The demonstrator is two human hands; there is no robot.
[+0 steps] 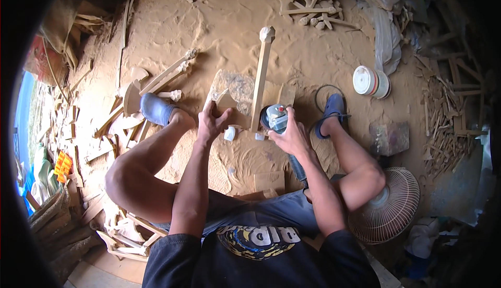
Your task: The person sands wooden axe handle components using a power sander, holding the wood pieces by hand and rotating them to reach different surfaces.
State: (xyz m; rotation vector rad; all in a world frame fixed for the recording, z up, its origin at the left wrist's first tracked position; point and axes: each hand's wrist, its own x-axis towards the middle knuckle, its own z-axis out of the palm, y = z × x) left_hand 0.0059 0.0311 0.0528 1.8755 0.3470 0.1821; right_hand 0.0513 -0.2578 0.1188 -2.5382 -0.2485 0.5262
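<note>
My left hand (213, 123) is closed on the broad, flat end of a pale wooden furniture part (237, 113). From that end, a long straight leg (262, 71) points away from me and finishes in a carved knob. In my right hand (292, 135), fingers wrapped round it, is a handheld power sander (277, 116) with a grey-green body and a red spot on top. Its dark round pad lies right beside the near end of the leg; I cannot tell whether they touch. A worn board (225, 81) lies under the work, between my feet.
Fine sawdust covers the ground (219, 37). Carved wooden legs (169, 74) lie at the left, with a heap of similar parts (308, 1) at the far side. To the right are a white tub (371, 81), a worn block (390, 137) and a caged fan (389, 204) near my knee.
</note>
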